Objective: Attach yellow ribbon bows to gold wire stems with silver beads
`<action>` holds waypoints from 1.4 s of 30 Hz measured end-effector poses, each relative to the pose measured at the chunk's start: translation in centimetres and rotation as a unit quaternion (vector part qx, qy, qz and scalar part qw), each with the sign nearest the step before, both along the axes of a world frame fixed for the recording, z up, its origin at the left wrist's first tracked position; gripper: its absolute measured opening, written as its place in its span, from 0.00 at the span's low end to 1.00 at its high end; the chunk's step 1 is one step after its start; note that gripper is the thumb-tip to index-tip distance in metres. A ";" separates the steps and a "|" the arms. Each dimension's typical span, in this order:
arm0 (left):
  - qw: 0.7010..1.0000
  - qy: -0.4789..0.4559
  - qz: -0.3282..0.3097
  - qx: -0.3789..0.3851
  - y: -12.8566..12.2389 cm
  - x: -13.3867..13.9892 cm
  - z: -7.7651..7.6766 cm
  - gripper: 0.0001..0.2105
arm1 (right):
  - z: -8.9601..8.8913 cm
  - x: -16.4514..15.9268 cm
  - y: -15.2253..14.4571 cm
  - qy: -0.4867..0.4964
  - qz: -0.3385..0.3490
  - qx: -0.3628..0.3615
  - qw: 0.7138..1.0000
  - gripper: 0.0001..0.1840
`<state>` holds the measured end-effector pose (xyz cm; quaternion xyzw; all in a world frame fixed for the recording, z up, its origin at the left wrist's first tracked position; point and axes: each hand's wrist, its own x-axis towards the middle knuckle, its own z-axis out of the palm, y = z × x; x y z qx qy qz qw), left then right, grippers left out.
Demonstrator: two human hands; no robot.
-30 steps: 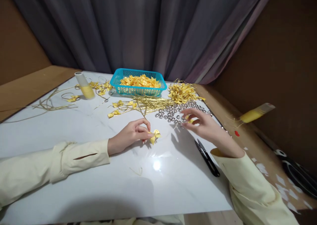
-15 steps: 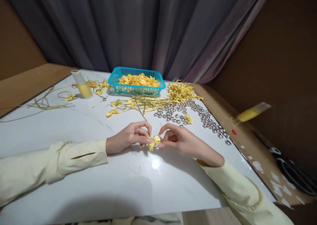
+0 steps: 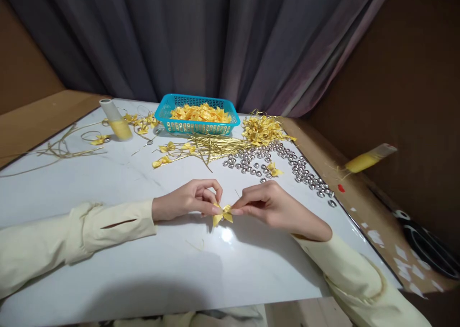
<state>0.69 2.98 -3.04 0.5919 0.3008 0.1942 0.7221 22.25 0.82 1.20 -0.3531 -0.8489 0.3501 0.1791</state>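
A small yellow ribbon bow (image 3: pixel 223 216) is held between both hands, above the white table. My left hand (image 3: pixel 194 199) pinches its left side between thumb and fingers. The bow's right loop is pinched by the thumb and forefinger of my right hand (image 3: pixel 271 205). Something small and shiny shows at the bow's middle, too small to make out. A thin strand sticks up beside the right fingertips. Behind my hands lie gold cords (image 3: pixel 215 146), several loose yellow bows (image 3: pixel 161 161) and many silver bead-like pieces (image 3: pixel 304 173).
A blue basket (image 3: pixel 197 127) of yellow ribbon pieces stands at the back, beside a pile of yellow bows (image 3: pixel 264 129). A yellow thread spool (image 3: pixel 120 129) stands at left; another spool (image 3: pixel 370 158) lies at right. Black-handled scissors (image 3: pixel 429 245) and white scraps (image 3: pixel 402 264) lie on the right.
The bow has turned so both loops now spread toward me. My right hand has shifted slightly right and down, its fingers closing tighter on the loop. My left hand has barely moved.
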 end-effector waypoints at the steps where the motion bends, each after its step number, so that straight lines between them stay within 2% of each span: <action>1: 1.000 0.002 -0.003 0.000 0.0 0.0 0.0 0.11 | -0.1 -0.1 0.1 0.002 -0.009 -0.011 1.000 0.08; 6: 1.000 0.002 -0.010 0.004 -0.1 0.0 0.1 0.11 | -0.7 -0.3 0.1 -0.004 -0.056 -0.054 0.997 0.09; 9: 1.000 -0.002 -0.006 0.011 -0.1 0.0 0.1 0.11 | -0.7 -0.3 -0.1 -0.015 -0.043 0.004 0.999 0.04; 12: 1.000 -0.005 -0.007 0.013 -0.1 0.0 0.0 0.11 | -0.4 -0.4 -0.3 -0.024 -0.026 0.059 0.998 0.06; 20: 0.999 -0.017 -0.027 -0.002 0.1 -0.1 -0.1 0.11 | -0.6 -0.4 -0.4 -0.018 0.032 0.031 0.999 0.08; 26: 0.999 -0.021 -0.038 -0.025 0.1 0.0 0.0 0.12 | -0.7 -0.4 -0.4 -0.010 0.047 0.024 0.999 0.08; 35: 0.999 -0.023 -0.031 -0.015 0.1 0.0 0.0 0.12 | -0.9 -0.4 -0.5 0.002 0.047 0.098 0.994 0.05; 42: 0.999 -0.012 -0.031 -0.017 0.0 0.0 0.1 0.13 | -1.0 -0.6 -0.6 0.005 0.055 0.099 0.994 0.05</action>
